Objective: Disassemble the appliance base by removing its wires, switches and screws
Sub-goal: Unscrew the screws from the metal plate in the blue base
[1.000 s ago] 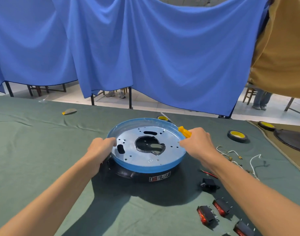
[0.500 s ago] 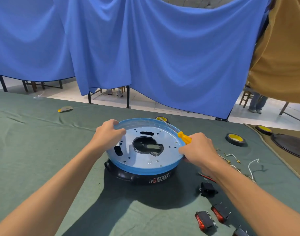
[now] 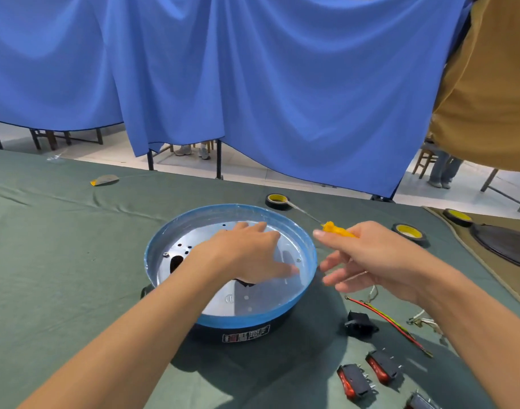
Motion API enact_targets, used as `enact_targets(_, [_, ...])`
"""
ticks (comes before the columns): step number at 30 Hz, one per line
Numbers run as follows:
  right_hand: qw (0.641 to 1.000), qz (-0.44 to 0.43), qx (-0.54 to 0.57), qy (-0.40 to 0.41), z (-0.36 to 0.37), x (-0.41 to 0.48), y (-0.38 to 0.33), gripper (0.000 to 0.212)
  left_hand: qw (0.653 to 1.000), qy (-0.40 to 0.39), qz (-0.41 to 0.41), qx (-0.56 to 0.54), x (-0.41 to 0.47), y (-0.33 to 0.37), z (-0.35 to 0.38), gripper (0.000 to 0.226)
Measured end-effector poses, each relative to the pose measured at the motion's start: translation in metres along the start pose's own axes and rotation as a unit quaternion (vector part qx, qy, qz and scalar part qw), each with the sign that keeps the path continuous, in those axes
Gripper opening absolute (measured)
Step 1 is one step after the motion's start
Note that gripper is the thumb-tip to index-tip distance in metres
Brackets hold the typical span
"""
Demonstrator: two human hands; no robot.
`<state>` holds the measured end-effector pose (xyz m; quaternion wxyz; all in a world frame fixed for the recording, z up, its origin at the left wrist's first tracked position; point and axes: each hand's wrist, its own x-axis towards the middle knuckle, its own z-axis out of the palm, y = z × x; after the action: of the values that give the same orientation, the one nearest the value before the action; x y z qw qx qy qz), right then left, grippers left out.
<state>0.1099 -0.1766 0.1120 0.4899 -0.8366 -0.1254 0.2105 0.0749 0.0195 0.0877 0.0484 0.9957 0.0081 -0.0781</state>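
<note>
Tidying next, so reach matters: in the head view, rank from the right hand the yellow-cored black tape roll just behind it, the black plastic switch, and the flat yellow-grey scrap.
1. Yellow-cored black tape roll, just beyond the right hand holding the yellow-handled screwdriver.
2. Black plastic switch, nearer the person, below the wrist.
3. Flat yellow-grey scrap, far left of the table.

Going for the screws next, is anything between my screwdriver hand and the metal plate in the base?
Yes: your left hand is spread over the plate, thumb beside the right screw. The left screw is uncovered.
</note>
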Motion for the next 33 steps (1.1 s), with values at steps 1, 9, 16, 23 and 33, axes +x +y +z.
enact_targets(1, [0.999,-0.013,-0.026,0.016,-0.004,-0.002,-0.002,0.049,1.0,-0.018,0.009,0.008,0.0,0.004,0.003,0.082])
enact_targets(9, [0.97,-0.174,-0.11,0.131,-0.011,0.0,-0.003,0.024,0.993,-0.057,0.049,0.089,-0.005,0.003,0.014,0.079])
enact_targets(16, [0.94,-0.28,0.02,0.194,-0.014,0.01,-0.015,0.028,0.99,-0.036,0.066,0.121,-0.013,0.003,0.009,0.075])
enact_targets(23, [0.925,-0.299,-0.136,0.191,-0.002,0.017,-0.013,0.029,0.995,-0.022,0.059,0.079,-0.014,0.002,0.018,0.072])
enact_targets(33, [0.904,-0.315,-0.195,0.211,0.005,0.018,-0.014,0.031,0.993,0.02,0.068,0.096,-0.008,0.0,0.023,0.073])
